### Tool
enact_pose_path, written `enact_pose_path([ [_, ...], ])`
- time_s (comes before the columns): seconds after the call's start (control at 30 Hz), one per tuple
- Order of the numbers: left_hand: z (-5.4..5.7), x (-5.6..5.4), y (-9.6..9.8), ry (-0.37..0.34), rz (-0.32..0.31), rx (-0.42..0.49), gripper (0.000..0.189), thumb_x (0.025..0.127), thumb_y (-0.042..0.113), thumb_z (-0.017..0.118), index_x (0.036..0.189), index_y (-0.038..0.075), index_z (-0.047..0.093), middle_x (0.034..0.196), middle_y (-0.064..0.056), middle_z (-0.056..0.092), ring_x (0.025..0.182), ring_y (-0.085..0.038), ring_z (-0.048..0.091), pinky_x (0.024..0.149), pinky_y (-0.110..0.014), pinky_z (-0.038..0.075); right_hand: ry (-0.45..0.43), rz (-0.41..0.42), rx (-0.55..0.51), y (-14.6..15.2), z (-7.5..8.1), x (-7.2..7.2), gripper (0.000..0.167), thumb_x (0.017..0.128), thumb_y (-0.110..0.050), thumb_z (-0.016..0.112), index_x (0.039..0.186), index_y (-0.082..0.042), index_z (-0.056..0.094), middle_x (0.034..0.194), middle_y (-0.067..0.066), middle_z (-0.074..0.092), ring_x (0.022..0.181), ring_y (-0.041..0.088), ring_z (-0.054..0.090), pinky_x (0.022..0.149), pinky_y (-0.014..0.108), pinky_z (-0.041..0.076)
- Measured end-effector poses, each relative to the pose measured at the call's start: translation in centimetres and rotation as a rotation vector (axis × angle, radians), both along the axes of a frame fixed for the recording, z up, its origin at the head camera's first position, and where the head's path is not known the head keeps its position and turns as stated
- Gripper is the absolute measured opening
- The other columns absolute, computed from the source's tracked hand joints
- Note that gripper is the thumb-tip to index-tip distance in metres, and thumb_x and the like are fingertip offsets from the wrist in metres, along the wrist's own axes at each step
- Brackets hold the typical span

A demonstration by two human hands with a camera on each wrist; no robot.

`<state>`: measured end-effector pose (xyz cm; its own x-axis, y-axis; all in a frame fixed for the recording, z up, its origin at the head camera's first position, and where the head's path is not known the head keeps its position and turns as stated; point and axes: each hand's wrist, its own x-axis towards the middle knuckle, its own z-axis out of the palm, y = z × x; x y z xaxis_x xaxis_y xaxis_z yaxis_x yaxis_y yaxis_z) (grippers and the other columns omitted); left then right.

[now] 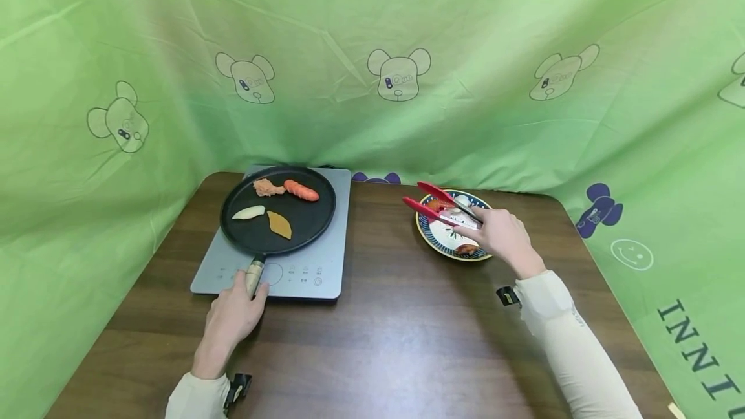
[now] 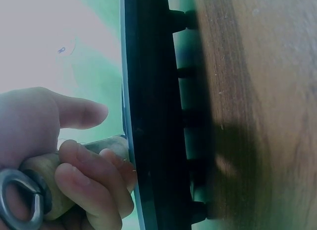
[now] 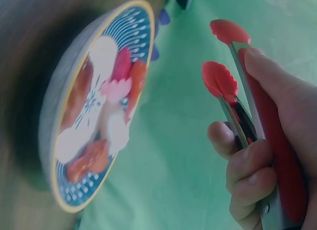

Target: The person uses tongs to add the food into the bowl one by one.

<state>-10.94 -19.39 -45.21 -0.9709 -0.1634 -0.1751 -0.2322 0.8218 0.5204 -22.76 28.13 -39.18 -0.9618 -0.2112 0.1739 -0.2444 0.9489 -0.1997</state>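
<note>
While the left hand (image 1: 233, 315) grips the beige handle (image 1: 254, 275) of a flat, round black pan (image 1: 308, 222) on a grey rectangular cooktop (image 1: 326, 270), the right hand (image 1: 505, 238) holds red-tipped metal tongs (image 3: 270, 123), tips parted, above a round blue-patterned, yellow-rimmed plate (image 1: 429, 235) of food pieces on the brown wooden table (image 1: 378, 341). Inside the pan lie a sliced orange-red log (image 1: 301, 190), a pinkish lump (image 1: 268, 187), a white crescent (image 1: 249, 213) and a mustard-brown leaf-shaped piece (image 1: 279, 225).

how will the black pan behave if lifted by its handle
The pan would probably dip at its far side, since most of it lies beyond the left hand on the handle. Its even, flat outline suggests it is stiff. It may shed the red sliced piece if tilted, as its surface looks smooth.
</note>
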Motion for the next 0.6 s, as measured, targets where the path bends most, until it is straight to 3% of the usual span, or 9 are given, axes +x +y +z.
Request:
enact_pose_path([
  [0.07,0.0,0.0,0.0,0.001,0.003,-0.002,0.061,0.096,0.042,0.045,0.13,-0.005,0.03,0.073,-0.015,0.047,0.054,-0.026,0.047,0.046,-0.036,0.035,-0.019,-0.007,0.021,0.6,0.0,-0.1,0.071,0.078,-0.067,0.06,0.12,-0.011,0.063,0.06,0.003,0.049,0.064,0.028,0.055,0.051,0.046,0.04],
  [0.2,0.0,0.0,0.0,0.002,0.002,0.0,0.062,0.096,0.043,0.045,0.131,-0.006,0.029,0.074,-0.016,0.048,0.055,-0.026,0.047,0.046,-0.036,0.035,-0.065,-0.028,0.049,1.7,-0.4,-0.2,0.075,0.078,-0.065,0.062,0.13,-0.01,0.058,0.057,0.003,0.042,0.063,0.027,0.052,0.05,0.044,0.039],
  [0.43,0.1,0.0,0.0,-0.007,-0.003,0.0,0.066,0.096,0.046,0.044,0.133,-0.007,0.027,0.074,-0.017,0.048,0.055,-0.027,0.047,0.047,-0.037,0.035,-0.072,-0.045,0.077,3.0,-1.4,-0.9,0.063,0.079,-0.057,0.066,0.114,-0.005,0.063,0.07,0.008,0.062,0.073,0.039,0.062,0.055,0.052,0.044],
  [0.6,0.0,0.0,0.0,0.001,0.003,0.0,0.062,0.096,0.043,0.045,0.131,-0.006,0.03,0.072,-0.015,0.048,0.054,-0.026,0.047,0.046,-0.036,0.035,-0.096,-0.06,0.09,3.3,-2.1,-1.5,0.062,0.079,-0.054,0.068,0.116,-0.004,0.063,0.075,0.013,0.063,0.071,0.038,0.061,0.054,0.051,0.044],
])
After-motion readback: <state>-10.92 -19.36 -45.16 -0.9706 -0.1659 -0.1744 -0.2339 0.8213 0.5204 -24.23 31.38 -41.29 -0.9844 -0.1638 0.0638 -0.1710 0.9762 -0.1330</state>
